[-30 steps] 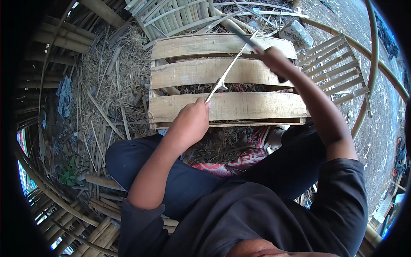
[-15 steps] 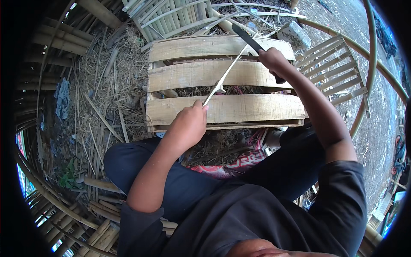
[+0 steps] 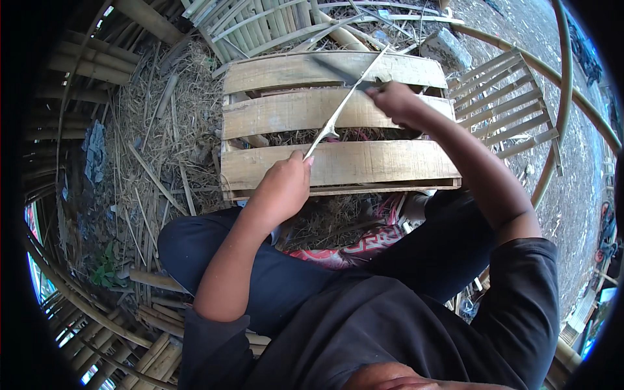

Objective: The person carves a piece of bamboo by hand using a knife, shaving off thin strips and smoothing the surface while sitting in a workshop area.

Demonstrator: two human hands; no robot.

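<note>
My left hand is closed on the near end of a thin, pale bamboo strip, which slants up and away to the right. A jagged knot sticks out from the strip a little beyond my fingers. In my right hand is the handle of a machete; its dark blade is smeared by motion and crosses the strip near the far half. Whether blade and strip touch I cannot tell. Both are above a low slatted wooden crate in front of my folded legs.
A small slatted bamboo rack leans right of the crate, near long bamboo poles. Behind are a concrete block and a bamboo slat panel. Straw and bamboo scraps cover the ground at left. A red-and-white sack lies between my legs.
My right hand has moved left and slightly nearer, swinging the machete blade further left across the bamboo strip. My left hand has shifted only slightly and keeps hold of the strip.
</note>
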